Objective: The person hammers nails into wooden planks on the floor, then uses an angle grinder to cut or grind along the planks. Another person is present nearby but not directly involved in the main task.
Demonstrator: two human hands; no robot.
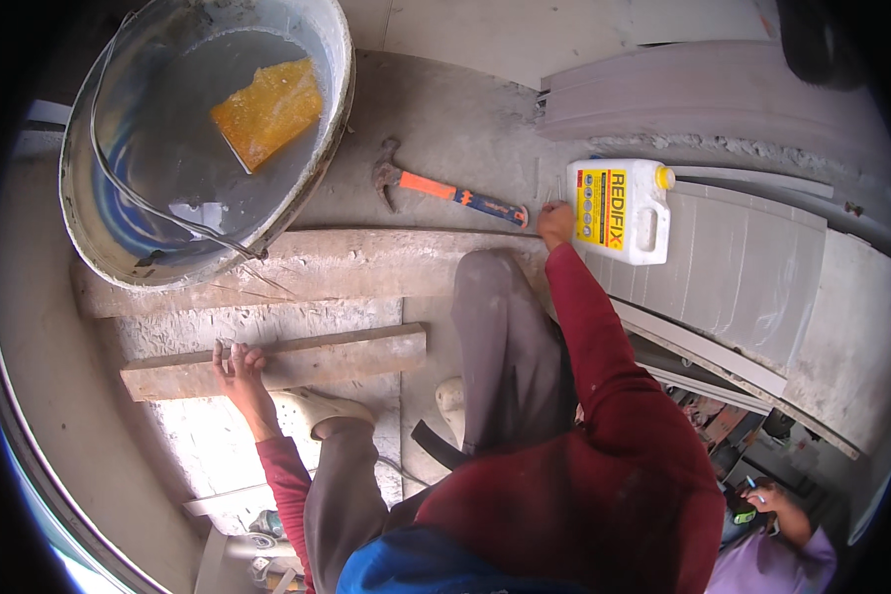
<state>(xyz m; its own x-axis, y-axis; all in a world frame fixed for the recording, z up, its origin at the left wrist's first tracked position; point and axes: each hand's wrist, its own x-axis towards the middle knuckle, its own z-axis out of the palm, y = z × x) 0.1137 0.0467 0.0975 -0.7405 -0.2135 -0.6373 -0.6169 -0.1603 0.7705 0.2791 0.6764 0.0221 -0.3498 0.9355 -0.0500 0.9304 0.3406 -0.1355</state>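
My left hand (240,378) lies across a short wooden plank (342,358), its fingers bent over the far edge and gripping it. Small grey marks show at the fingertips, too small to name. My right hand (556,224) is down by a white plastic jug (647,213) with a yellow label and a yellow cap. Its fingers are drawn together; thin nail-like pieces (556,190) show just beyond them, and what is in the fingers I cannot make out. A claw hammer (445,190) with an orange and dark blue handle lies to the left of this hand.
A large bucket (343,119) of grey water with a yellow sponge (272,111) stands far left. A long wooden board (386,259) runs below it. Grey panels (713,247) lie on the right. Another person's hand (762,497) shows at lower right.
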